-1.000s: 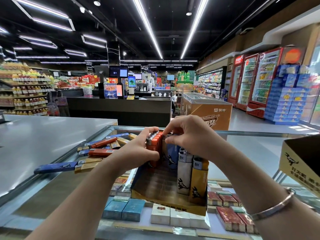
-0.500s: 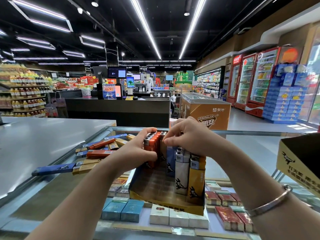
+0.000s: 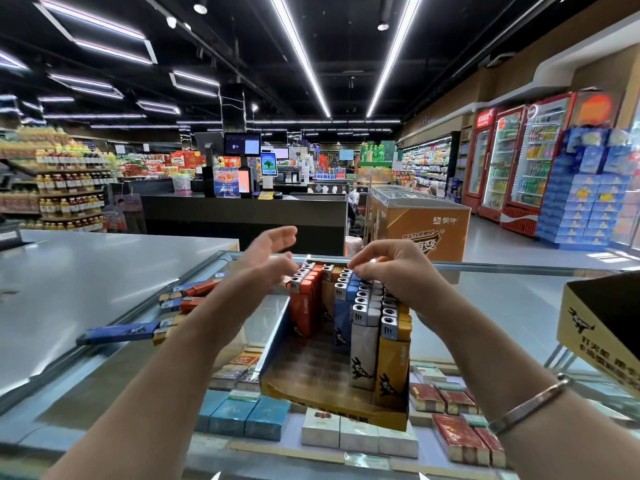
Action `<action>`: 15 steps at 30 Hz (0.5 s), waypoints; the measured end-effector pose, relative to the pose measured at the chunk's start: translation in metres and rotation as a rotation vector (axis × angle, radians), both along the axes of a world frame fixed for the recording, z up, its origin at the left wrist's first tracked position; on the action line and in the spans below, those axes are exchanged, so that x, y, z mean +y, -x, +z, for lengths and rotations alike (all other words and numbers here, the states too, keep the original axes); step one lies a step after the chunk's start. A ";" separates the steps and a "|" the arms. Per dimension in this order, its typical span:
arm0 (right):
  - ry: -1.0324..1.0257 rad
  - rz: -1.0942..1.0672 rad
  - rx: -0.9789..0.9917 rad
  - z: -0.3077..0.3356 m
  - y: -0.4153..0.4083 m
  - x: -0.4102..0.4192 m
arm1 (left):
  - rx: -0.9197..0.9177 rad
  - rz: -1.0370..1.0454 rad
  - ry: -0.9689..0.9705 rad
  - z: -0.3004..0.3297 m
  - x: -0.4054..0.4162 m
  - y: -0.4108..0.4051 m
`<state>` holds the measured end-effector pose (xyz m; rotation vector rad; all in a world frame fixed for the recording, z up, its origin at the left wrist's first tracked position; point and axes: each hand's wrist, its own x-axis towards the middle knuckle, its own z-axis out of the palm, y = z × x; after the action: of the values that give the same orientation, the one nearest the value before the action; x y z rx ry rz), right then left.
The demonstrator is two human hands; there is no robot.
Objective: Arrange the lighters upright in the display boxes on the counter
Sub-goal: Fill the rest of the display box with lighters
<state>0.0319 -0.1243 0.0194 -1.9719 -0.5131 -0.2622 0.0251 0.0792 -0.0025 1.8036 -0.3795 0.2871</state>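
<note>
A yellow cardboard display box (image 3: 332, 408) stands on the glass counter. Upright lighters fill its far and right sides: an orange row (image 3: 304, 303), blue ones (image 3: 343, 313), and a white (image 3: 363, 344) and a yellow one (image 3: 394, 355) nearest me. My left hand (image 3: 268, 261) hovers beside the orange row with straight, spread fingers and holds nothing. My right hand (image 3: 391, 270) rests over the tops of the right-hand lighters, fingers curled down onto them. Several loose lighters (image 3: 187, 299) lie flat on the counter to the left, among them a long blue one (image 3: 117, 334).
A second yellow display box (image 3: 602, 327) sits at the counter's right edge. Cigarette packs (image 3: 242, 417) lie under the glass top. A grey counter (image 3: 86, 268) extends left. Checkout desk, freezer and drink fridges stand beyond.
My left hand has let go of the orange lighters and lifted away with its fingers spread. The orange row now stands on its own. My right hand stays on the lighter tops.
</note>
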 end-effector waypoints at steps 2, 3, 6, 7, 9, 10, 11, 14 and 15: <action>0.002 -0.001 -0.009 0.000 0.000 0.001 | -0.105 0.171 0.058 0.000 0.007 0.003; 0.005 -0.003 -0.014 0.000 0.000 0.001 | -0.126 0.248 0.042 -0.001 0.012 0.005; 0.006 -0.031 -0.017 0.000 0.000 0.002 | -0.123 0.427 -0.101 -0.011 0.031 0.015; 0.005 -0.038 -0.022 0.000 0.000 0.002 | -0.112 0.495 -0.213 -0.016 0.039 0.017; 0.006 -0.044 -0.039 0.000 0.001 0.003 | -0.059 0.627 -0.526 -0.029 0.055 0.020; 0.008 -0.046 -0.045 0.000 0.001 0.003 | -0.024 0.666 -0.662 -0.035 0.062 0.021; 0.010 -0.048 -0.048 0.000 0.002 0.003 | 0.006 0.686 -0.740 -0.041 0.068 0.022; 0.015 -0.054 -0.052 0.000 0.003 0.004 | 0.044 0.748 -0.715 -0.046 0.078 0.026; 0.017 -0.056 -0.051 0.000 0.004 0.004 | 0.037 0.772 -0.683 -0.047 0.080 0.028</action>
<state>0.0283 -0.1198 0.0196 -2.0028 -0.4945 -0.3447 -0.0032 0.1587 -0.0490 2.5772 0.3170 0.7188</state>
